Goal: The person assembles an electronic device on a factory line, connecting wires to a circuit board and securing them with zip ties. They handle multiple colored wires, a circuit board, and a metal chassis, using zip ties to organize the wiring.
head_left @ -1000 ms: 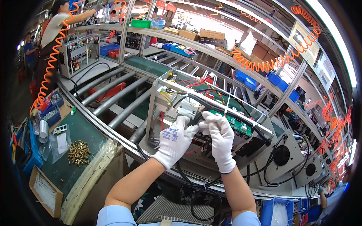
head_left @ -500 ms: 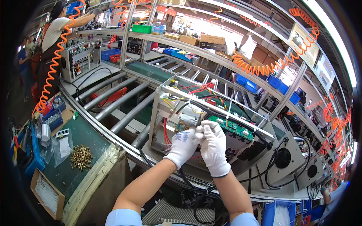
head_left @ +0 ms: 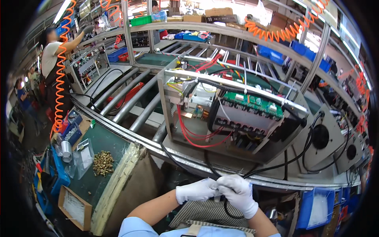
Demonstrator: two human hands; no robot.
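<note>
My left hand (head_left: 198, 190) and my right hand (head_left: 239, 194), both in white knit gloves, meet close to my body, below the near conveyor edge. The fingers of both are closed and pressed together; whatever they hold, if anything, is hidden. A black cable (head_left: 252, 172) passes just behind my right hand. Beyond them, on the rollers, stands an open metal-framed electrical unit (head_left: 169, 106). It has a green circuit board (head_left: 252, 103), red wires (head_left: 189, 137) and a thick black cable bundle (head_left: 214, 112). A white cable tie (head_left: 245, 77) sticks up from its top rail.
The conveyor rollers (head_left: 136, 98) run to the left. A green side bench bears brass fittings (head_left: 103, 163), a cardboard box of thin white strips (head_left: 74, 209) and a blue tool tray (head_left: 59, 173). Orange coiled hoses (head_left: 60, 91) hang overhead. A co-worker (head_left: 51, 59) stands far left.
Both hands have drawn back from the front of the electrical unit, down towards my body, still together. The unit's wiring now shows. The view has shifted.
</note>
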